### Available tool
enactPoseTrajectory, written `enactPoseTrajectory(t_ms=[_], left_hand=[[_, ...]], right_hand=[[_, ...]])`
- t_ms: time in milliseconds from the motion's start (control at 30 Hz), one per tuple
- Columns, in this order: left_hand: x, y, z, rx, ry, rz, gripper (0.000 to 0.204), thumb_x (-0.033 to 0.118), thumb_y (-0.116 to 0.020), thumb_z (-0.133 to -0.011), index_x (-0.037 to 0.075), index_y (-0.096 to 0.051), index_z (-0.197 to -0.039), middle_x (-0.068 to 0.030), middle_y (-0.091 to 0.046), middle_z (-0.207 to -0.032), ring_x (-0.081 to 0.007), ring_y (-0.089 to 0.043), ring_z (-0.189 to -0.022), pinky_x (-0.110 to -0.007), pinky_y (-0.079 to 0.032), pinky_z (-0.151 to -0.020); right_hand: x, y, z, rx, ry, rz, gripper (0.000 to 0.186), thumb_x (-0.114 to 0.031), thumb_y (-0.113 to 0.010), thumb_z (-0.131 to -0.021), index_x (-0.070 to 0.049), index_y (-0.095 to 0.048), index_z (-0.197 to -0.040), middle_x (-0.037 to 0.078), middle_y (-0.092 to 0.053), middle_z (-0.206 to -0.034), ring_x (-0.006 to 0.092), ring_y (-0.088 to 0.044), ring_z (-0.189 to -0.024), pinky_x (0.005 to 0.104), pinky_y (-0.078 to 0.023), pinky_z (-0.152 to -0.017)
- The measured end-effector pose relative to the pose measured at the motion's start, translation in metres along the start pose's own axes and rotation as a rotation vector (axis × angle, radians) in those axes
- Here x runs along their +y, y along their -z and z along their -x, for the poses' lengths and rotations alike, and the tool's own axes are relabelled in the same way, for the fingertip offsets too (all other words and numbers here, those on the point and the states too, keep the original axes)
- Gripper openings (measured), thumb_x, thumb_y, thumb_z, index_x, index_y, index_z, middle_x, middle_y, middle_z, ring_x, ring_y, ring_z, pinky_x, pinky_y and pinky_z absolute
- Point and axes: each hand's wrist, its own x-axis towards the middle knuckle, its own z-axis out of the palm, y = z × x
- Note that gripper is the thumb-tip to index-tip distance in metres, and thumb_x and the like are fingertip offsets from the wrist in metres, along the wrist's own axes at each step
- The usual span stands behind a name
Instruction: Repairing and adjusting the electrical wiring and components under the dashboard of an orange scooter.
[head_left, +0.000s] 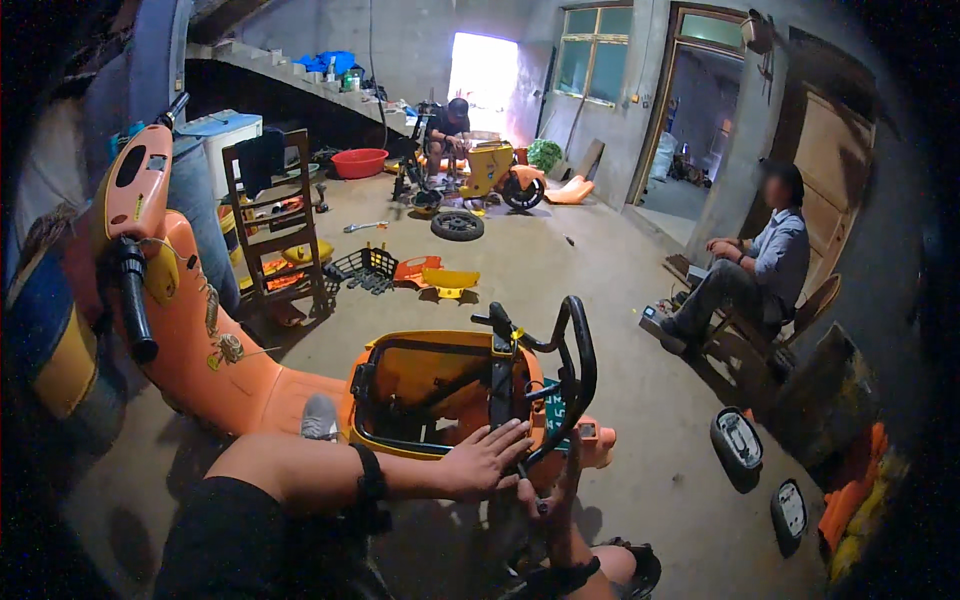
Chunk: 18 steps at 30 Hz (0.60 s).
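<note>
Lying flat and spread, the left hand (488, 460) meets the rim (348, 405) of the orange scooter (225, 370), lower centre; the right hand (550, 500) bends beside it, its hold unclear. A black grab rail (587, 352) curves close at their upper right. Past it, floor (650, 460) stretches to two dark oval parts (738, 440), lower right.

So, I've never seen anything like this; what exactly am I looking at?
No robot here: a camera on someone's head looks down at their own bare hands, its wide lens bending straight edges. The left hand lies spread at the rim of an open compartment on an orange scooter. The right hand is close beside it; what it grips, I can't tell. On the floor lie a wheel and a yellow panel. Another person sits at right.
</note>
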Motion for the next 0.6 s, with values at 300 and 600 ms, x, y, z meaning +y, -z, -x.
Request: enactPoseTrajectory(t_ms=[300,600], left_hand=[[0.005,0.0,-0.002,0.026,0.027,-0.008,0.068,0.05,-0.038,-0.097,0.011,-0.022,-0.15,-0.0104,-0.013,-0.158,-0.0272,-0.012,-0.146,-0.049,-0.016,-0.115],[0.011,0.012,-0.001,-0.031,0.029,-0.027,0.066,0.04,-0.045,-0.094,0.012,-0.023,-0.149,-0.0107,-0.01,-0.159,-0.0286,-0.011,-0.147,-0.053,-0.015,-0.114]], right_hand=[[0.005,0.0,0.005,0.072,0.326,0.215,0.069,-0.02,-0.064,-0.081,-0.003,-0.032,-0.14,0.02,-0.038,-0.14,0.0376,-0.038,-0.13,0.0476,-0.032,-0.108],[-0.011,-0.006,-0.009,0.172,0.429,0.558,0.029,-0.01,-0.058,-0.087,-0.005,-0.055,-0.115,0.016,-0.057,-0.118,0.0389,-0.051,-0.118,0.05,-0.039,-0.102]])
